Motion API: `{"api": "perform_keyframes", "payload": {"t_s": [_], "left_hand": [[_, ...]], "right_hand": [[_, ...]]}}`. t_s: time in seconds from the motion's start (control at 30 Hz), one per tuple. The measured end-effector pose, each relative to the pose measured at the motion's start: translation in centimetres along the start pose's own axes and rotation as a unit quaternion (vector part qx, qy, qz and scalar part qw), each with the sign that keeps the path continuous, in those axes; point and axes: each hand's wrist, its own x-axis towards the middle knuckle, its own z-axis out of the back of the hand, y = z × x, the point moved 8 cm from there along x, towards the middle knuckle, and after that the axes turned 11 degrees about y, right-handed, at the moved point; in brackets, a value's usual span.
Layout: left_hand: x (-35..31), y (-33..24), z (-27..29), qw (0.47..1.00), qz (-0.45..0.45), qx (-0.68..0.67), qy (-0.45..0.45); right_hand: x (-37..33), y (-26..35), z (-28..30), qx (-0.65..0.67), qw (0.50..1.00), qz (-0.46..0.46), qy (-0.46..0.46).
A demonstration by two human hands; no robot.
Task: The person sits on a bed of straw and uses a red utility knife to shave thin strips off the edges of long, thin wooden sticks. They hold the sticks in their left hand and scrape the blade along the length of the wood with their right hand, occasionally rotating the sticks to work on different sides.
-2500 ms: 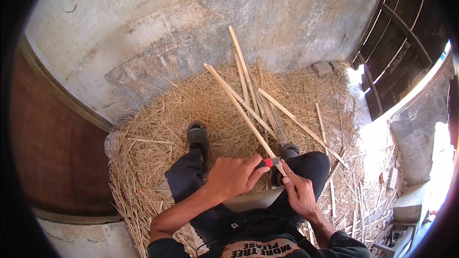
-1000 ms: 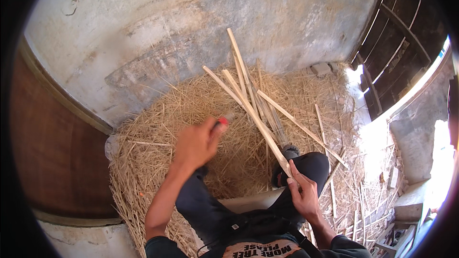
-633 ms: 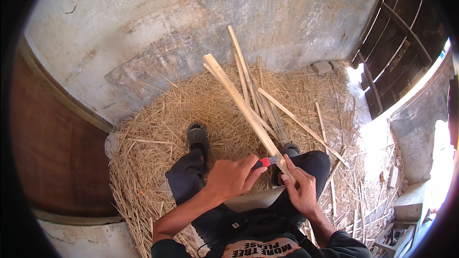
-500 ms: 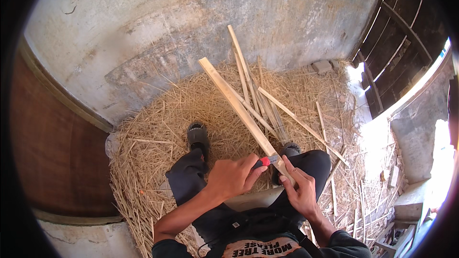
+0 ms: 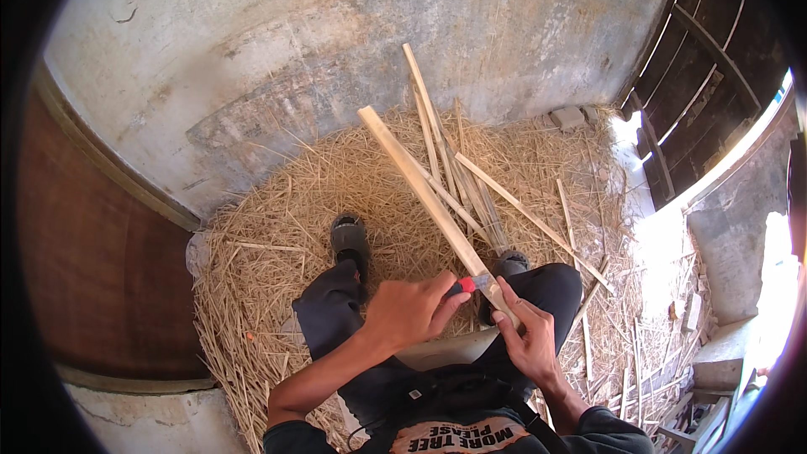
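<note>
My left hand point(image 5: 409, 313) is closed round the red-and-black handle of a knife point(image 5: 467, 284). The knife's short grey blade lies across a long pale wooden strip point(image 5: 429, 202), close to its near end. That near end is gripped by my right hand point(image 5: 528, 336), with the thumb on one side and the fingers along the other. From there the strip slants up and away to the left, between my knees and over the shavings. My left palm hides part of the handle.
Several loose strips point(image 5: 521, 206) lean and lie beyond my feet. Straw-like shavings point(image 5: 277, 210) cover the floor up to the stained wall point(image 5: 353, 42). A brown panel point(image 5: 101, 261) stands at left, dark slatted boards point(image 5: 706, 76) at right, and a block point(image 5: 567, 118) by the wall.
The far end of the held strip has shifted slightly right and toward me. Both hands keep their grip in nearly the same place.
</note>
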Motion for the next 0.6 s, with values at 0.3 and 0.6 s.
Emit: {"api": "perform_keyframes", "payload": {"t_s": [0.3,0.6], "left_hand": [[-0.6,-0.1,-0.2,1.000,-0.011,-0.022,0.019],[-0.6,-0.4,-0.8,0.998,-0.002,-0.002,0.056]], "right_hand": [[-0.7,-0.3,-0.3,0.026,0.999,-0.018,0.014],[-0.3,0.0,0.0,0.008,1.000,-0.019,0.023]]}}
